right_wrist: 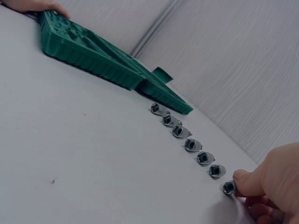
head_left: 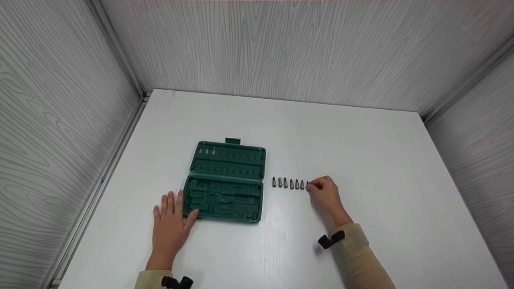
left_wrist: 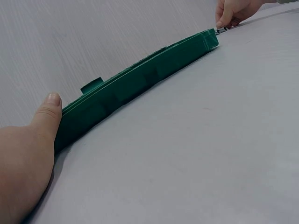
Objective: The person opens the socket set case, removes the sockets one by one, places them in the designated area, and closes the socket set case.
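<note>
"Green, that unfolded case (head_left: 225, 176). Where have you got it?"

"In front of me, left of centre on the white table (head_left: 321, 132). Its latch tab (head_left: 233, 141) points away from me, and the half nearest me has moulded hollows."

"And your left hand (head_left: 169, 230)?"

"Palm down at the case's near left corner, fingers straight and a little spread, thumb against the near edge. I'm touching the case there, not gripping it."

"What's your right hand (head_left: 327, 196) doing?"

"Pinching one small metal piece (right_wrist: 229, 187) between thumb and fingertips, the other fingers curled in. I can't tell whether that piece touches the table."

"Is it on its own?"

"No, it's at the right end of a row. Six more metal pieces (right_wrist: 191, 145) lie side by side to its left, with a slightly wider gap between the third and fourth from the case. Their hollow ends face me. The nearest to the case is just beside its right side."

"Anything in the case?"

"Three silvery pieces (head_left: 207, 151) at the far left of the far half; they're too small to make out."

"And around you?"

"Grey wood-grain panels (head_left: 257, 48) behind and on both sides. My sleeves (head_left: 363, 257) are beige."
</note>
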Motion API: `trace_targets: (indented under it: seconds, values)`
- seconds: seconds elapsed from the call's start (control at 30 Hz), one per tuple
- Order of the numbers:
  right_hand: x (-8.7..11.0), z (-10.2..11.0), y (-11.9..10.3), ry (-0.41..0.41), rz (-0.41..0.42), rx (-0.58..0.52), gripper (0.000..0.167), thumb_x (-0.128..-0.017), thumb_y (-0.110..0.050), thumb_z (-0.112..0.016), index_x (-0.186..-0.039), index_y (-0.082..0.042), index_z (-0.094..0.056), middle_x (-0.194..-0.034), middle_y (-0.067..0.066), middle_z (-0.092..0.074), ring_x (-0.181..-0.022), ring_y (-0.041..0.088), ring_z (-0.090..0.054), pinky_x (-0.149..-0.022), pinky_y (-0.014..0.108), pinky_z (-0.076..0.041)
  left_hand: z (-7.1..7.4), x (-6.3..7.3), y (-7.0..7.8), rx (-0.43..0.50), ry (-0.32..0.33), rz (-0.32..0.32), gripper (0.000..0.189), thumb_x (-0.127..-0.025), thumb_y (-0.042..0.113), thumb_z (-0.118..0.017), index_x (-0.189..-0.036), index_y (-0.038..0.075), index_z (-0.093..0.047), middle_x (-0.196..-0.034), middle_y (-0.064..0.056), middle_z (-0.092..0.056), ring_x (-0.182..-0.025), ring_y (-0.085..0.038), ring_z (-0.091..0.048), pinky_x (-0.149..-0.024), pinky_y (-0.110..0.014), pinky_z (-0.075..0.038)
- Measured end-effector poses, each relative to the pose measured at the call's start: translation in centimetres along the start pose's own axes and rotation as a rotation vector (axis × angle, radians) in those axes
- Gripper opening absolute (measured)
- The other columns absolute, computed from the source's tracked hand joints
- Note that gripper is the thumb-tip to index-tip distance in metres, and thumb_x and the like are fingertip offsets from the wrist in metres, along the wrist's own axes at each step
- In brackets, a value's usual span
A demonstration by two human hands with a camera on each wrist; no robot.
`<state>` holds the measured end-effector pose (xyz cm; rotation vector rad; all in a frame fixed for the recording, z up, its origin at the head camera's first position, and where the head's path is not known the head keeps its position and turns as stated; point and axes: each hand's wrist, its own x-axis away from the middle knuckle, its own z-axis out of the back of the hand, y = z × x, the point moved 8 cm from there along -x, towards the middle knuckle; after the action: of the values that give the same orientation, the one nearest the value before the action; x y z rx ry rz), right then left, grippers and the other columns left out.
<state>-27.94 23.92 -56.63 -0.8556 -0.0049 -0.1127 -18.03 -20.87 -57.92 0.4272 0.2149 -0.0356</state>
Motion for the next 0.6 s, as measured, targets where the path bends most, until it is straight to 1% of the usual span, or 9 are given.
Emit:
trace_targets:
  seconds: [0.1, 0.3, 0.37, 0.6]
  values:
    - [0.1, 0.1, 0.1, 0.000, -0.005, -0.009, 0.013, -0.088, -0.013, -0.064, -0.093, -0.001, -0.067, -0.096, 0.010, -0.054, -0.088, 0.024, -0.050, -0.076, 0.034, -0.042, 0.0, 0.1, 0.0, 0.004, 0.003, 0.003, 0.079, -0.092, 0.057, -0.044, -0.149, 0.008, -0.018, -0.150, -0.024, -0.018, -0.138, -0.039, -0.011, -0.108, -0.055, -0.002]
    - [0.2, 0.8, -0.4, 0.021, 0.018, -0.046, 0.018, -0.089, -0.013, -0.062, -0.100, 0.000, -0.065, -0.097, 0.012, -0.057, -0.089, 0.024, -0.053, -0.076, 0.036, -0.044, 0.1, 0.2, 0.0, 0.004, 0.006, 0.002, 0.079, -0.092, 0.056, -0.044, -0.149, 0.008, -0.018, -0.150, -0.025, -0.018, -0.138, -0.039, -0.010, -0.108, -0.055, -0.001]
    - [0.1, 0.9, -0.9, 0.022, 0.036, -0.060, 0.018, -0.090, -0.014, -0.062, -0.101, -0.001, -0.065, -0.097, 0.011, -0.057, -0.089, 0.024, -0.053, -0.077, 0.036, -0.044, 0.1, 0.1, -0.1, 0.004, 0.009, 0.002, 0.079, -0.092, 0.056, -0.044, -0.149, 0.008, -0.018, -0.150, -0.025, -0.018, -0.138, -0.039, -0.010, -0.108, -0.055, -0.001]
    - [-0.3, 0.4, -3.8, 0.028, 0.157, -0.091, 0.014, -0.089, -0.012, -0.063, -0.099, -0.002, -0.066, -0.095, 0.009, -0.059, -0.087, 0.023, -0.055, -0.075, 0.035, -0.046, 0.1, -0.1, -0.1, 0.006, 0.002, 0.003, 0.079, -0.092, 0.057, -0.043, -0.149, 0.009, -0.017, -0.150, -0.024, -0.017, -0.139, -0.038, -0.009, -0.108, -0.054, 0.000]
